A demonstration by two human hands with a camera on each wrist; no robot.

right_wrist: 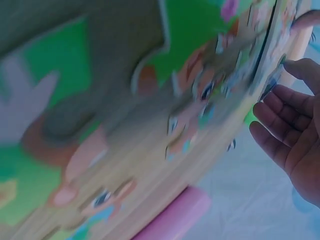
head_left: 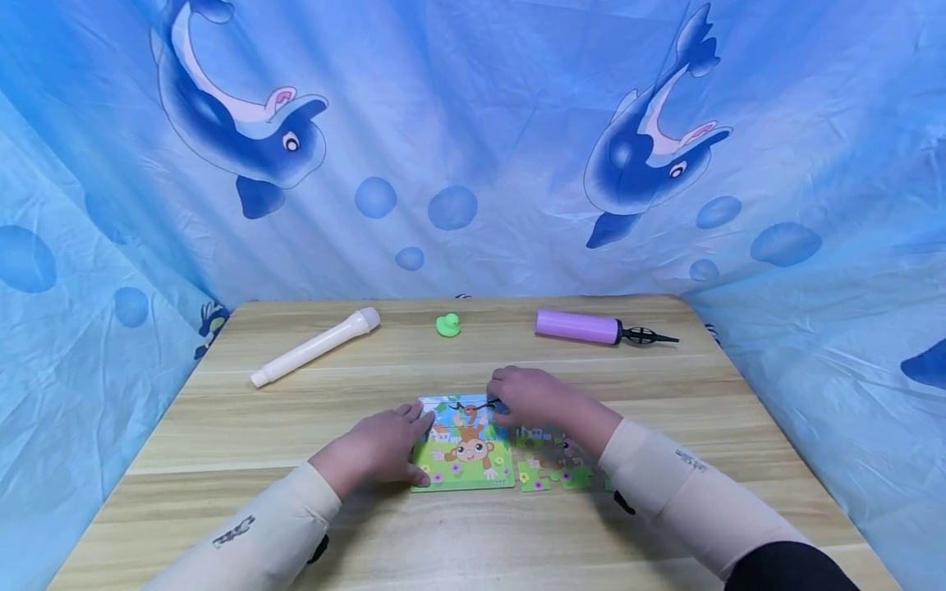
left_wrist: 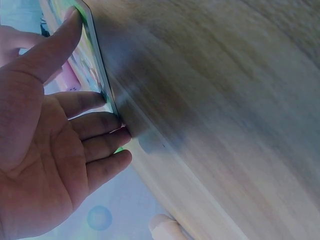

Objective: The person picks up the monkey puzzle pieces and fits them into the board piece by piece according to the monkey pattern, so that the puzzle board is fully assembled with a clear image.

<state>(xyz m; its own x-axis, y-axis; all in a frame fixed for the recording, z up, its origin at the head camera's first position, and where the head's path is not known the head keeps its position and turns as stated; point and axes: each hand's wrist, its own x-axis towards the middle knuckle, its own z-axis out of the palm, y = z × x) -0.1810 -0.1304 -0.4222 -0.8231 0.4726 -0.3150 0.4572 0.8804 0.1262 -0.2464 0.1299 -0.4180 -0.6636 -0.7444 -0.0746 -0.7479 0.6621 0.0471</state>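
A jigsaw puzzle board (head_left: 461, 474) with a monkey picture lies on the table between the hands. My left hand (head_left: 388, 443) rests along its left side, thumb on the near corner and fingers spread toward the far corner. In the left wrist view, the left hand's fingers (left_wrist: 100, 122) look nearly straight against the board's edge (left_wrist: 102, 65). At the board's far right corner, my right hand (head_left: 535, 402) pinches a small puzzle piece (right_wrist: 272, 82) between thumb and fingers. Several loose puzzle pieces (head_left: 534, 476) lie right of the board, partly hidden under the right forearm.
Toward the back of the wooden table (head_left: 222, 427) lie a white stick-shaped tube (head_left: 318, 349), a green toy duck (head_left: 447, 325) and a purple balloon pump (head_left: 580, 327) with a black nozzle. A blue dolphin-print curtain (head_left: 488, 123) hangs behind and beside the table.
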